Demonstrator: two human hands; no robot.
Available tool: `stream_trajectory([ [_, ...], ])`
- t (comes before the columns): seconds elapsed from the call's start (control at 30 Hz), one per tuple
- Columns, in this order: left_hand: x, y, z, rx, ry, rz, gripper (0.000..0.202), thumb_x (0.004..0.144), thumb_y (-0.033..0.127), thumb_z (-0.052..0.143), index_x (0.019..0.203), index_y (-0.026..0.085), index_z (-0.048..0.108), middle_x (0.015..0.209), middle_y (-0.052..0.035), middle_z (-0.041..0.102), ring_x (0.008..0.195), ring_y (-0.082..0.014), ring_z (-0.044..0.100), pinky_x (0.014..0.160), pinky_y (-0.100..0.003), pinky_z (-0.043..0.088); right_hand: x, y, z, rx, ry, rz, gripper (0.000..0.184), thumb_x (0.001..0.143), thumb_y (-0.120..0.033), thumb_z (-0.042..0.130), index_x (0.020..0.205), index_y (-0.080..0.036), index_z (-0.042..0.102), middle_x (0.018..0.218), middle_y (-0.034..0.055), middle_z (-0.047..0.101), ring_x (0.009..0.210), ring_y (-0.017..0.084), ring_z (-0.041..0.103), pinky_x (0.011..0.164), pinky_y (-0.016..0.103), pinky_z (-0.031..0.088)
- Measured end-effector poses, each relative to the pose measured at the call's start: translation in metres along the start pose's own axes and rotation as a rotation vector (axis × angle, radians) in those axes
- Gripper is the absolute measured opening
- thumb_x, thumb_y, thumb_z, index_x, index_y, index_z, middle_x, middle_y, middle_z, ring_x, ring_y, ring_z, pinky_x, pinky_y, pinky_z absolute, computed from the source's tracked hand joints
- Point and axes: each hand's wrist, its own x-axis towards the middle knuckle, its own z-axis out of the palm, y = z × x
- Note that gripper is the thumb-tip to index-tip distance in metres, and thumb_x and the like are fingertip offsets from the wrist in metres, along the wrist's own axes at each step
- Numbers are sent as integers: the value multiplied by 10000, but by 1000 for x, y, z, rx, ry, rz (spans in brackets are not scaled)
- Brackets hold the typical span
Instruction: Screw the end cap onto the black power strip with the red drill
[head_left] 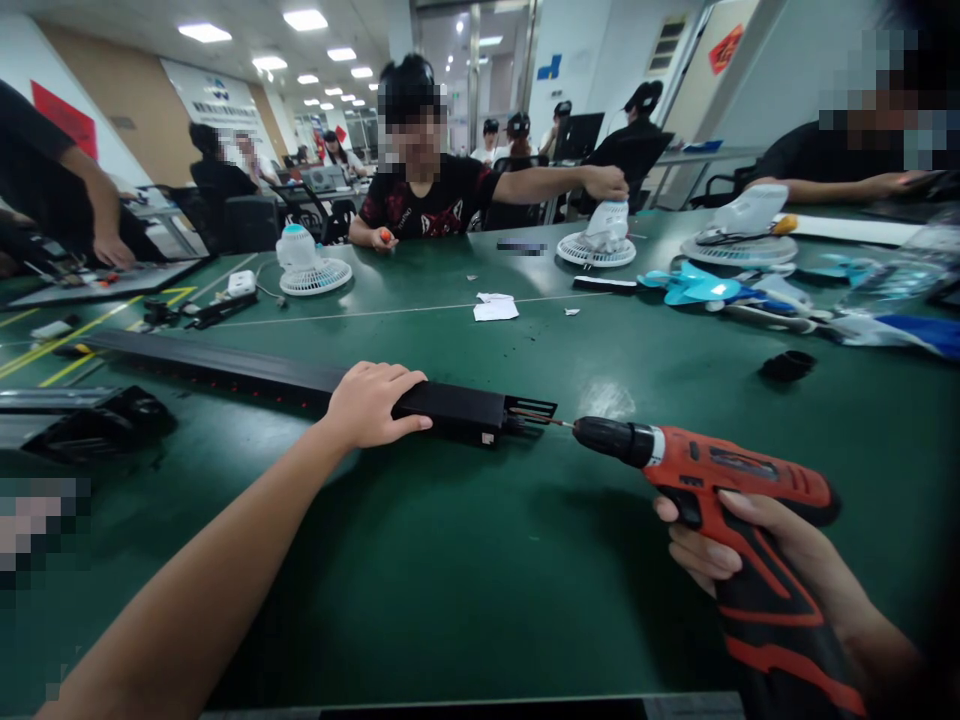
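Observation:
A long black rectangular column (457,412) lies across the green table, with an open slotted end facing right. My left hand (375,402) is wrapped over it near that end, thumb on the near side and fingers over the top. In my right hand (709,545) is a red and black cordless drill (739,480), gripped by its handle with the forefinger by the trigger. The drill points left, and its thin bit (559,422) reaches the column's open end. Whether the tip sits in a screw there I cannot make out.
White fans (315,275) stand face down along the far side. Across the table, a person (435,190) touches another fan (600,238). Paper scraps (495,306), a black ring-shaped part (787,366) and blue plastic wrapping (690,285) lie about. Black parts (75,420) sit at left.

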Motion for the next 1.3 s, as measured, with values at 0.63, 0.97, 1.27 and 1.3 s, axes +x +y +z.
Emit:
stream_trajectory([
  [0.63,6,0,-5,-29,-28,7,658,987,767,496,1347,255,697,1224,-106,794,1058,-348,733,956,-502,491,1,1,-4,5,13,-1,440,802,-535,873,912,-110,884,514,18,508,501,121,346,455,228,385],
  [0.97,7,0,-6,-20,-50,-1,656,991,761,485,1359,257,689,1244,-107,791,1077,-347,732,965,-495,488,2,2,-5,28,19,-1,413,793,-513,886,896,-113,868,539,29,523,515,130,371,471,228,415],
  [1.27,5,1,-4,-20,-20,0,655,984,778,486,1340,271,697,1209,-96,794,1047,-338,733,952,-485,493,1,1,-5,13,-3,-7,417,798,-504,895,966,-123,867,563,32,542,517,128,378,453,219,394],
  [1.3,3,1,-3,-13,-4,0,643,984,777,492,1337,279,695,1208,-92,794,1046,-331,731,955,-480,491,2,1,-7,13,-7,-2,419,807,-509,887,967,-122,863,563,32,539,521,130,387,458,220,400],
])
